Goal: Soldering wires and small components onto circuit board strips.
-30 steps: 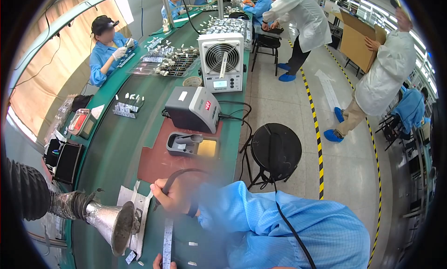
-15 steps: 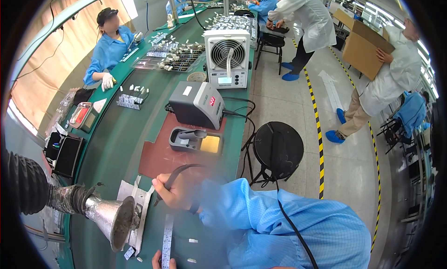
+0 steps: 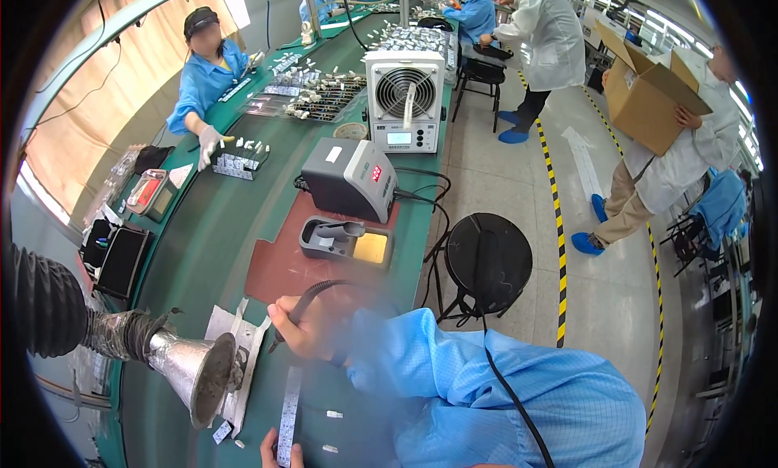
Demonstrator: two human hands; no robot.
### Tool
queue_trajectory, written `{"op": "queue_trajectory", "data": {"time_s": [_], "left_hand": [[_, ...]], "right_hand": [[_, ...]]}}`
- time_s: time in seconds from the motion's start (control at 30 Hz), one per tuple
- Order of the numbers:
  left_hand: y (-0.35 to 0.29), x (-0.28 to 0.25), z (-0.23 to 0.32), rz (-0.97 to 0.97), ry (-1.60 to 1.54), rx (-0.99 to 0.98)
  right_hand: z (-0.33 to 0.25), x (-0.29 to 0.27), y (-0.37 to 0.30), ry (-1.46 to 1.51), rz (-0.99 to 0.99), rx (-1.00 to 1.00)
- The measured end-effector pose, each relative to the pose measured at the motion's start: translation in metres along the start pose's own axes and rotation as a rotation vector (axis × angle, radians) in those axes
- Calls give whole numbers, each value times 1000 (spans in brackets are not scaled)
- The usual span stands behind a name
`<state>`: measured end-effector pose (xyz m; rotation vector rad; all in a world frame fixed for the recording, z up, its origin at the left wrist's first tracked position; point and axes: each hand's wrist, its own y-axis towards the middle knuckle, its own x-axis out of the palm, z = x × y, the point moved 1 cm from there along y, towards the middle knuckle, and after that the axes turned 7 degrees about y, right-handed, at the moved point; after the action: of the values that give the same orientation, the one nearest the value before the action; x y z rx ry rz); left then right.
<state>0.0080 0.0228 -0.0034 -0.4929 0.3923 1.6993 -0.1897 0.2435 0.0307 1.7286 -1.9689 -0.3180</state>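
My right hand (image 3: 300,332) is closed round a soldering iron (image 3: 306,298), its tip pointing down at the left; part of this hand and forearm is blurred. Below the tip lies a narrow white circuit board strip (image 3: 289,411). At the lower edge, my left hand (image 3: 269,449) pinches the strip's near end between thumb and fingers; the rest of that hand is out of frame. Small white connectors (image 3: 334,414) lie to the right of the strip. A metal fume funnel (image 3: 190,379) opens toward the strip from the left, beside a white-edged holder (image 3: 250,363).
Beyond the hands stand an iron stand (image 3: 316,245) with a yellow sponge (image 3: 370,247), a soldering station (image 3: 348,180) and a fan unit (image 3: 405,99). A black stool (image 3: 489,261) is at the right. A co-worker (image 3: 207,79) sits across; another person carries a cardboard box (image 3: 652,99).
The co-worker's gloved hand has moved onto the group of boards across the bench. The carried box has turned, showing its open flaps. My hands keep nearly the same pose.
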Motion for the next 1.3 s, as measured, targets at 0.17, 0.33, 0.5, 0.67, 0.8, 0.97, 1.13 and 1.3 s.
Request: {"op": "queue_trajectory", "data": {"time_s": [0.17,0.33,0.5,0.67,0.8,0.97,1.13,1.3], "left_hand": [[0,1,4,9,16,16],[0,1,6,14,14,19],[-4,-3,21,43,23,31],[-6,-4,13,69,8,-5],[-5,-2,11,58,32,19],[-5,-2,14,45,20,5],[-5,-1,15,46,32,5],[-5,-1,10,34,11,20]], "right_hand": [[10,2,-1,27,-9,-9],[5,2,-1,8,-3,-20],[-5,0,1,48,-11,13],[-10,0,2,23,-18,-40],[-9,0,2,22,-11,-28],[4,3,-1,71,-8,-11],[2,3,0,60,-8,-17],[-3,0,0,41,-12,-5]]}}
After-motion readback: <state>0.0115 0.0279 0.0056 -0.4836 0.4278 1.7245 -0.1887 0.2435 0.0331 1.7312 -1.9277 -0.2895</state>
